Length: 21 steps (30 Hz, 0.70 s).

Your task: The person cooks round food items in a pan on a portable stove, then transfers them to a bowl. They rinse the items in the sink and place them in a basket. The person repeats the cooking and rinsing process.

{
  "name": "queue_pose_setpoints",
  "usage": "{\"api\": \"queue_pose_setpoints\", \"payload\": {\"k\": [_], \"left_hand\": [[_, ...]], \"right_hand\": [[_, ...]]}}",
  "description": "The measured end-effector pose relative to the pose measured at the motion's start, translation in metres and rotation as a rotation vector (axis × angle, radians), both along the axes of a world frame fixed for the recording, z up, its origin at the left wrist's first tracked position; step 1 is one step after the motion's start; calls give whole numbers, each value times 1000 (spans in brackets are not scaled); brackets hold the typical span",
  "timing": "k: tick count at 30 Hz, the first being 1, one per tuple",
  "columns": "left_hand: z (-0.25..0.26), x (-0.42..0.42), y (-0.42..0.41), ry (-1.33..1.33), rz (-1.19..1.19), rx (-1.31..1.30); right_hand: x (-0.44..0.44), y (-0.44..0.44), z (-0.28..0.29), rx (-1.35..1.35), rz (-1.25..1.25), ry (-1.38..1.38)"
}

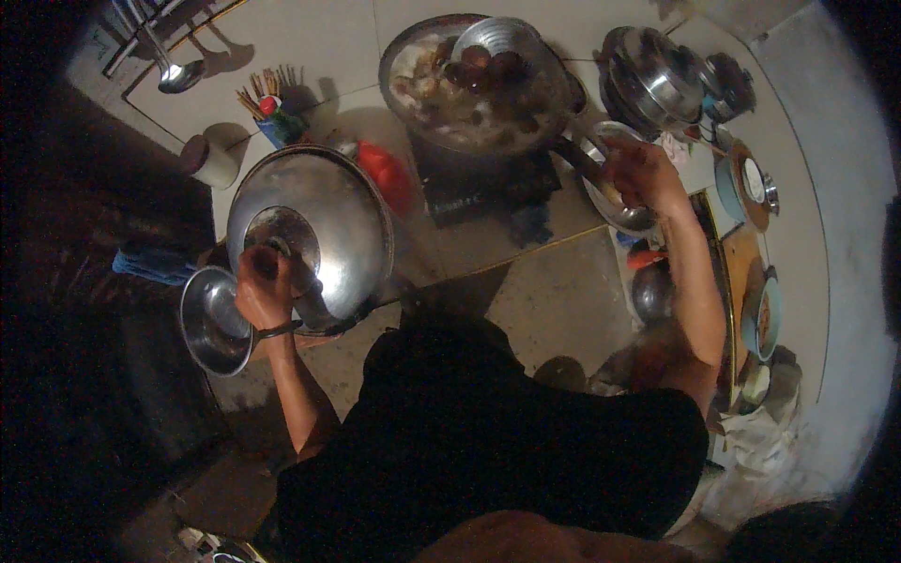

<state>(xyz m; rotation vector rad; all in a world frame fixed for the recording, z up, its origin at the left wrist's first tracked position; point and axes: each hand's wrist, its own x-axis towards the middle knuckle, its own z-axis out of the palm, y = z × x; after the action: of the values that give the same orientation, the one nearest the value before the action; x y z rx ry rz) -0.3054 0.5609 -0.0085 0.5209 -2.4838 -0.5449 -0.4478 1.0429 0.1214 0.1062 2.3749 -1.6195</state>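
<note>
A large domed metal lid [352, 232] is on my left, and the fingers of my left hand [264, 288] are closed around its knob. In front of me a wide pan [479, 137] holds pieces of food in liquid. A round metal ladle or strainer [496, 35] with several dark round pieces rests in it. The pan stands on a black cooker [486, 190]. Its dark handle [577, 158] points at my right hand [647, 176], whose curled fingers are at the handle's end. Whether they grip it is unclear. Beneath that hand lies a shiny metal dish or lid [598, 204].
A metal basin [215, 324] stands beside the lid. Chopsticks in a holder [271, 116], a lidded jar [211, 162] and a red bag [383, 172] are behind it. Stacked metal bowls [654, 77] stand back right; a light-blue bowl [764, 317] sits farther right. Ladles [179, 74] hang upper left.
</note>
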Motion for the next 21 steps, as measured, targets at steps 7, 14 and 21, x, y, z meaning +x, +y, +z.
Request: {"api": "queue_pose_setpoints", "payload": {"k": [7,14,21], "left_hand": [[6,-5,8,26,8,30],[2,-9,7,53,9,23],[0,-11,8,46,24,35]], "right_hand": [[-14,6,-3,59,-1,108],[-24,12,-18,373,93,386],[-30,12,-21,794,173,875]]}}
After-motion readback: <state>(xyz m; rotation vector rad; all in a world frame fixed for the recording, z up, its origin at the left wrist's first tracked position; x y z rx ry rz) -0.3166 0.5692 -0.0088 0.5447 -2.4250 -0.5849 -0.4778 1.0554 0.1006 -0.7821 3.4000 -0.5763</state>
